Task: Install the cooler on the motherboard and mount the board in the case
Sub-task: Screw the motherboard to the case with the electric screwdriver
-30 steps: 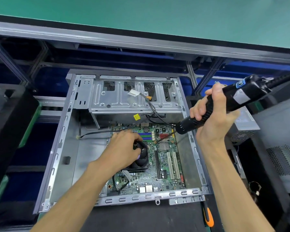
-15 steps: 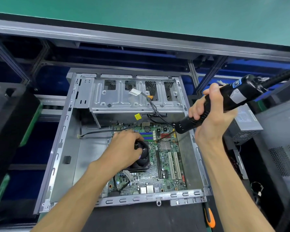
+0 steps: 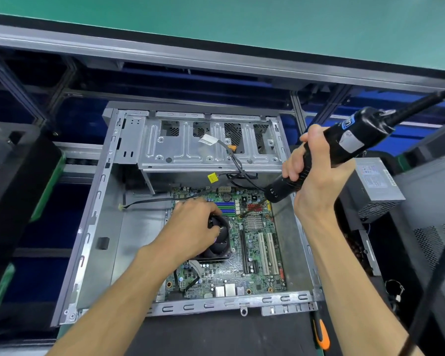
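The green motherboard [image 3: 252, 255] lies inside the open metal case [image 3: 93, 227]. A black fan cooler [image 3: 220, 240] sits on the board left of centre. My left hand [image 3: 190, 229] rests on top of the cooler with its fingers curled over the fan's upper left rim. My right hand [image 3: 316, 176] grips a black electric screwdriver [image 3: 344, 147]. Its bit slants down to the left, and the tip meets the board at a spot just right of the cooler's upper corner, near the small heatsink [image 3: 254, 222].
A drive cage [image 3: 206, 147] spans the far end of the case, with loose cables [image 3: 237, 165] hanging over the board. A grey power supply [image 3: 375, 183] stands right of the case. An orange-handled tool [image 3: 320, 335] lies at the near right edge. Dark cases flank both sides.
The right hand and screwdriver have eased slightly, with the bit tip staying near the same spot on the board. The left hand has stayed on the cooler.
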Demonstrator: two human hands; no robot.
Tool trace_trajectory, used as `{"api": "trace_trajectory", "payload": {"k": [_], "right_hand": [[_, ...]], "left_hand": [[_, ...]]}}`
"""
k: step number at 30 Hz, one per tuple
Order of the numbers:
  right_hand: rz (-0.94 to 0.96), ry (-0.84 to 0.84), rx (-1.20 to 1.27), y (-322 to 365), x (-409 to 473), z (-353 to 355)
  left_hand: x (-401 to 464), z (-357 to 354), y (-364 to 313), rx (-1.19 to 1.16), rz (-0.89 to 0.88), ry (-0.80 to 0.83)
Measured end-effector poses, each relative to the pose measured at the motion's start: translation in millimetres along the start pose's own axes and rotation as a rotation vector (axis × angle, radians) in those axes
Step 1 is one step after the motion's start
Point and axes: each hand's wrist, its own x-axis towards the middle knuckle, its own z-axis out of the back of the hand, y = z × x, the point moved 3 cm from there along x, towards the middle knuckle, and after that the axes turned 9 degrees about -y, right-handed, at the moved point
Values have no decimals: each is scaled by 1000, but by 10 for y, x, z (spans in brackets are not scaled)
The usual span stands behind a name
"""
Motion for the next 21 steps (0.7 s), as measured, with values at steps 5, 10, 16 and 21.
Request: {"api": "trace_trajectory", "payload": {"k": [5, 10, 16, 21], "right_hand": [[49, 156, -44, -7, -21, -186], [53, 252, -80, -25, -78, -317], [12, 250, -84, -44, -116, -319], [-5, 230, -89, -41, -114, -305]], "left_hand": [[4, -4, -6, 22, -3, -3], [1, 1, -8, 23, -4, -3], [-3, -2, -6, 26, -2, -7], [5, -13, -4, 25, -6, -5]]}}
